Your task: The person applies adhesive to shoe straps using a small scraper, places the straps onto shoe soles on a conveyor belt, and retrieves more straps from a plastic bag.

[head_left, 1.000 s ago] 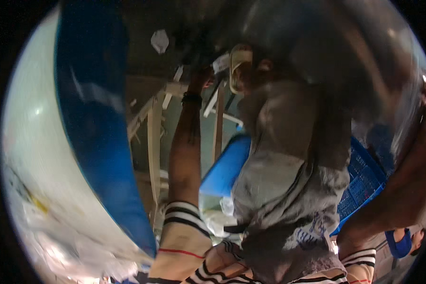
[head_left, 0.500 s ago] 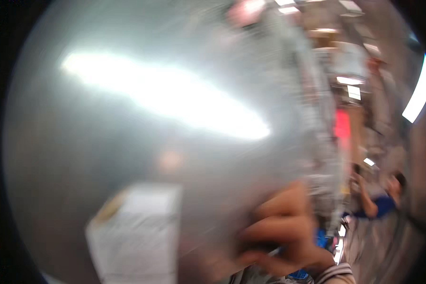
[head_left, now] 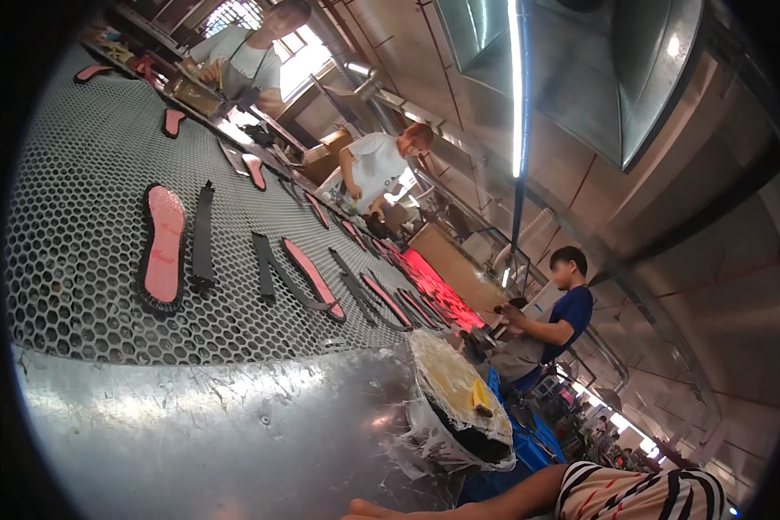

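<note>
At the bottom edge, my right hand (head_left: 368, 510) is mostly cut off, low over a bare metal table (head_left: 208, 433). Its fingers are too hidden to show whether they are closed. My left hand is out of view. Beside my right forearm stands a container (head_left: 446, 373) crusted with whitish, glue-like residue, a small yellow piece (head_left: 480, 397) lying on its top. Beyond the metal, a pink insole with a dark edge (head_left: 163, 247) lies on a perforated conveyor (head_left: 87, 286). A black strip (head_left: 204, 234) is beside it, and several more pink pieces and strips stretch away along the mesh.
A person in dark blue (head_left: 568, 316) is at the right of the line. Two people in white tops (head_left: 377, 169) work along its far side. Red light glows over the belt (head_left: 429, 286). A blue sheet-like thing (head_left: 533, 438) hangs beside the container.
My view has swung up from a blurred close look at the metal surface to the conveyor and room. My right hand has dropped to the lower edge; a white paper-like piece has left view.
</note>
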`<act>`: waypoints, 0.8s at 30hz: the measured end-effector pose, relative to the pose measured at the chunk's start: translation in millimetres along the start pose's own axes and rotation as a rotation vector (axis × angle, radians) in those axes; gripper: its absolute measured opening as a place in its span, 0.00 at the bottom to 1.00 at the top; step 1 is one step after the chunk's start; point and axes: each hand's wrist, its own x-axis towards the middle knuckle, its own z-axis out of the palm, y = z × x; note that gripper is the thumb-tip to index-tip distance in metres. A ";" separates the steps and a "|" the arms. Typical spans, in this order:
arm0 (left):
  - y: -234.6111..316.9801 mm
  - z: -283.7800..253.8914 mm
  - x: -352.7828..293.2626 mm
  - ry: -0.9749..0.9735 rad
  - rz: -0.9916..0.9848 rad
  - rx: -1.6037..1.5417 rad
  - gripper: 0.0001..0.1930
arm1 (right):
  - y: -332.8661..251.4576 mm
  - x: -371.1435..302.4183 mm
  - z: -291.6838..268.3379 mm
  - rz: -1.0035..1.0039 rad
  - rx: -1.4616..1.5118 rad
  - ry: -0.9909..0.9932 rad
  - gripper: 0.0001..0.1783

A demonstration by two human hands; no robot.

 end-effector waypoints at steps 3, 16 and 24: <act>-2.3 -14.8 -15.5 0.004 -0.003 0.042 0.10 | -0.8 5.5 0.1 0.006 -0.006 0.001 0.12; 33.1 -177.0 -293.8 0.185 -0.446 0.465 0.09 | -1.9 23.5 20.8 -0.027 -0.093 0.120 0.10; 300.0 -137.2 -603.2 0.588 -1.220 0.857 0.08 | 17.2 14.4 9.5 0.160 -0.083 0.264 0.19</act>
